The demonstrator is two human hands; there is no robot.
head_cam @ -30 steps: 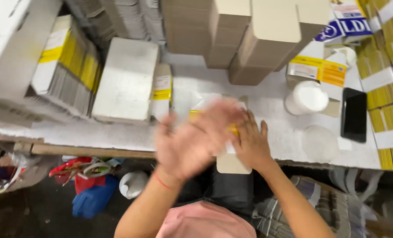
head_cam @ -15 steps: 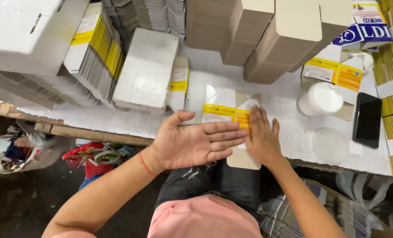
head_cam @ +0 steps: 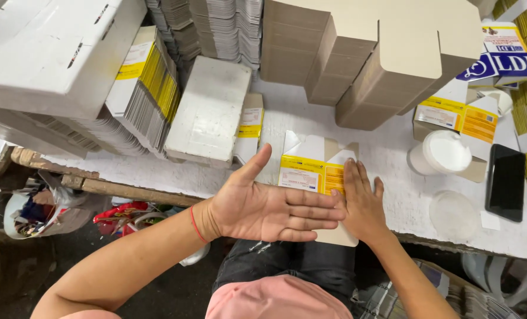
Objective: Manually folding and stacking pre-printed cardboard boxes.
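Now the right hand [head_cam: 363, 204] lies flat, fingers spread, pinning the flat carton [head_cam: 318, 177], long axis running twelve to six, while the left hand [head_cam: 269, 210], open-palmed, holding nothing, hovers at its nine o'clock edge.

The left hand [head_cam: 272, 210] is open and flat, palm turned up, with the thumb sticking up and the four fingers held straight together, pointing to the right. A thin red string goes around its wrist, and the bare arm runs down to the bottom left corner. The right hand [head_cam: 363, 204] lies flat, palm down, fingers spread a little and pointing up, and the left fingertips touch its side.
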